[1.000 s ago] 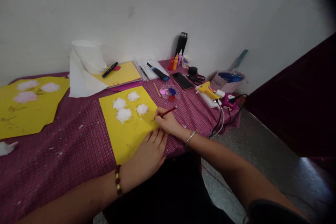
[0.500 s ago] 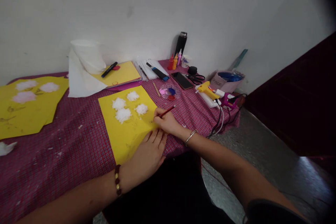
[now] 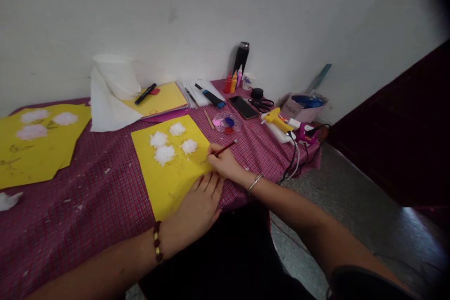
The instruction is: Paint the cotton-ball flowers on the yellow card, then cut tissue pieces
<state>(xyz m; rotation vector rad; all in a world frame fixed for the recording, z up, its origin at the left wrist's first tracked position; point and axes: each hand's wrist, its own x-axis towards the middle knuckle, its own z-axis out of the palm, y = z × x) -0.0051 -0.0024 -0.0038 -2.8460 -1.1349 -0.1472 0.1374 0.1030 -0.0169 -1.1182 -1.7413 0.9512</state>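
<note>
My right hand [image 3: 223, 161] grips a dark red pencil [image 3: 225, 148], its tip low over the right side of a yellow sheet of paper [image 3: 161, 197]. My left hand [image 3: 197, 201] lies flat across the lower right corner of that sheet, fingers stretched out and close beside my right hand. Several fluffy white tufts [image 3: 164, 154] sit on the upper part of the sheet. Faint pencil lines run below and beside them. Whether the pencil tip touches the paper I cannot tell.
Left lie yellow sheets [image 3: 63, 150] with pink tufts. Behind are a white paper roll [image 3: 112, 93], a marker [image 3: 145, 93] and a utility knife [image 3: 211, 96]. Rightward are a paint palette [image 3: 228, 123], phone [image 3: 243, 107], scissors [image 3: 262, 104], a yellow glue gun [image 3: 277, 119] with cables, and paint bottles [image 3: 234, 82].
My right hand and the pencil have shifted very slightly, the pencil's rear end moving a little to the right. My left hand stays flat on the paper.
</note>
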